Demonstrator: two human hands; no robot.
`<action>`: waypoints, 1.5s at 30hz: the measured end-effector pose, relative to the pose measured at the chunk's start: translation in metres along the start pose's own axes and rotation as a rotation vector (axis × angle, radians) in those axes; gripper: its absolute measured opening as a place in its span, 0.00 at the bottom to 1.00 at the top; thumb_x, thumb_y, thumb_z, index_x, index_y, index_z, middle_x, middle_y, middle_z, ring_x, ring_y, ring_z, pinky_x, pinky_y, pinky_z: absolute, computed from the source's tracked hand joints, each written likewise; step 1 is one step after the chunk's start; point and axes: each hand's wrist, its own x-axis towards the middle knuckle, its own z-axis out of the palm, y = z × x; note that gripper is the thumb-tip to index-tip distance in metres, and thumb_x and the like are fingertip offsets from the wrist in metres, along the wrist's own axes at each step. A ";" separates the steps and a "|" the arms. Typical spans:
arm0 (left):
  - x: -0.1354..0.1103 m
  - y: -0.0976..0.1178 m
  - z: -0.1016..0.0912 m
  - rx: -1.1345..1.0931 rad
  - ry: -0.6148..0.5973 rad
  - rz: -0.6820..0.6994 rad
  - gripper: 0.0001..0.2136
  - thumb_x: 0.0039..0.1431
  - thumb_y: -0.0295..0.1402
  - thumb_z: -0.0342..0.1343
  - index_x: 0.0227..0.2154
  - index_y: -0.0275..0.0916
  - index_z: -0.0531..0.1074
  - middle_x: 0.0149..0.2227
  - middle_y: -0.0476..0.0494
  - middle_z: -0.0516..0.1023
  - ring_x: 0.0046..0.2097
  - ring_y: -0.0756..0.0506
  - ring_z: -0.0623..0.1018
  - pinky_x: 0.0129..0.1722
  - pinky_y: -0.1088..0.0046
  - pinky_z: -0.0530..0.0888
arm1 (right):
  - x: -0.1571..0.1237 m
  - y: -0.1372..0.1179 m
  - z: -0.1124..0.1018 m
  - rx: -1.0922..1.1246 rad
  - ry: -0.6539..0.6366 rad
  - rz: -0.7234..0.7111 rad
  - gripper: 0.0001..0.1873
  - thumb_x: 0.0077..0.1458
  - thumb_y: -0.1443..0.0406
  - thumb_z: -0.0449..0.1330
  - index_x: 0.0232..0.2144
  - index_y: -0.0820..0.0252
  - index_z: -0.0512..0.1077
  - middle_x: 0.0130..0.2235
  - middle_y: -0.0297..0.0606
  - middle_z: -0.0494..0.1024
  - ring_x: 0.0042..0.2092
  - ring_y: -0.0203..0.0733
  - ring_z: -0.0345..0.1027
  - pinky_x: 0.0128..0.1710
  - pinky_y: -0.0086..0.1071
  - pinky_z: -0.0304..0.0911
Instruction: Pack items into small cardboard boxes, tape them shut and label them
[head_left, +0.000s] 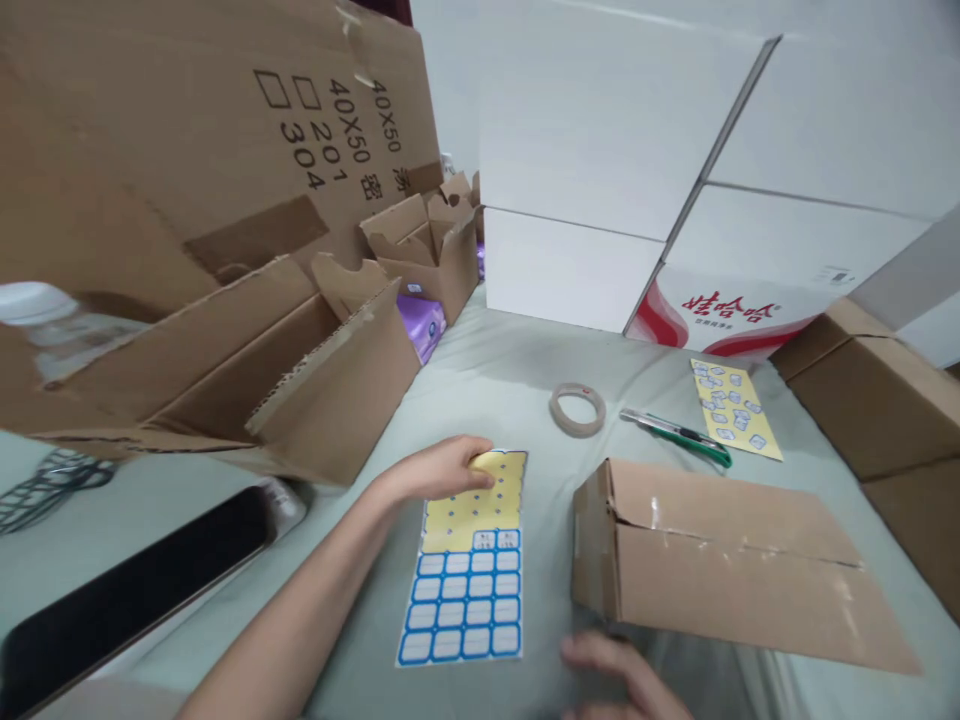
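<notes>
My left hand [442,470] rests on the top edge of a sheet of blue-bordered labels [461,590], pinching a curled corner of its yellow backing. Many labels are gone from the upper yellow part, and the lower part still carries rows of them. My right hand [607,670] is at the bottom of the view, fingers loosely apart, holding nothing I can see. It is just below a flattened cardboard box [720,560], close to a clear plastic sheet [697,675].
A tape roll [577,410], a green utility knife [679,435] and a second yellow sheet [735,410] lie ahead. Cardboard boxes [225,250] rise at the left, white cartons [675,180] stand behind, and a black tablet [127,590] lies at the left.
</notes>
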 end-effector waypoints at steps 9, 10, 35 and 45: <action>-0.041 -0.004 0.018 -0.602 -0.179 0.076 0.24 0.43 0.49 0.65 0.38 0.37 0.71 0.35 0.44 0.80 0.31 0.48 0.78 0.28 0.76 0.72 | 0.060 -0.043 0.060 0.679 0.109 0.641 0.07 0.61 0.63 0.56 0.32 0.56 0.62 0.39 0.40 0.76 0.39 0.37 0.73 0.35 0.26 0.70; -0.043 -0.005 0.020 -0.698 -0.106 0.086 0.26 0.43 0.50 0.66 0.41 0.37 0.71 0.37 0.43 0.80 0.31 0.49 0.78 0.29 0.76 0.73 | 0.062 -0.043 0.063 0.769 0.131 0.716 0.09 0.61 0.61 0.57 0.30 0.56 0.62 0.32 0.35 0.73 0.32 0.35 0.69 0.29 0.24 0.67; -0.094 -0.016 0.125 -1.191 0.292 0.064 0.21 0.44 0.41 0.70 0.41 0.36 0.79 0.41 0.41 0.83 0.44 0.39 0.81 0.48 0.64 0.77 | 0.068 -0.060 0.058 0.233 0.248 0.248 0.12 0.59 0.72 0.58 0.45 0.59 0.72 0.41 0.40 0.76 0.44 0.42 0.66 0.45 0.39 0.65; -0.101 -0.007 0.123 -1.003 0.307 0.032 0.18 0.48 0.41 0.67 0.39 0.36 0.78 0.41 0.41 0.83 0.45 0.39 0.81 0.47 0.66 0.77 | 0.072 -0.060 0.046 0.390 0.248 0.299 0.07 0.59 0.72 0.60 0.39 0.57 0.75 0.34 0.38 0.78 0.38 0.40 0.69 0.38 0.36 0.67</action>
